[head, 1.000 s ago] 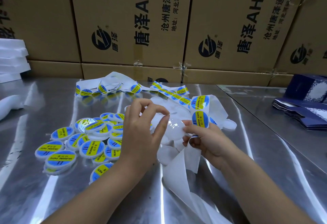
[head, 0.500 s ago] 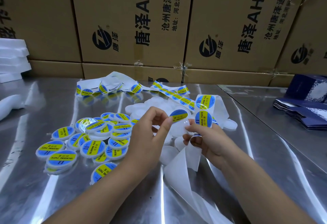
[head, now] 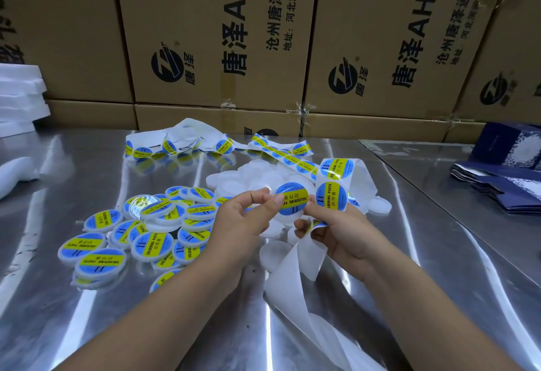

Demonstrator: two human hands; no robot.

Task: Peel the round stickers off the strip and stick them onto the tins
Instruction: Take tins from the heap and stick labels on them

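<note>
At the far left edge stands one stack of white foam sheets (head: 20, 98). Right of it, on the steel counter (head: 87, 321), is one heap of labelled tins (head: 131, 239): more than a dozen, overlapping too much for an exact count. Each is a flat white round with a blue label crossed by a yellow band.

Two hands meet at the middle. The left hand (head: 243, 224) pinches one loose sticker (head: 291, 202) at its left edge between thumb and forefinger. The sticker is a blue disc whose yellow band reads "SOLDERING PASTE", upside down from the head view. It lies over one translucent white tin (head: 285, 219) held between the hands. Whether it is pressed down I cannot tell.

The right hand (head: 336, 230), fingers curled, grips the strip (head: 333, 186). Two stickers show on the stretch standing above it. The bare white backing (head: 295, 277) trails toward the person, and the rest of the strip runs back and left across the counter.

Behind the hands lies one heap of plain tins (head: 263, 177), roughly a dozen.

Four large printed cartons (head: 219, 33) line the back. At the far right sits one stack of flat dark blue boxes (head: 497, 189).
</note>
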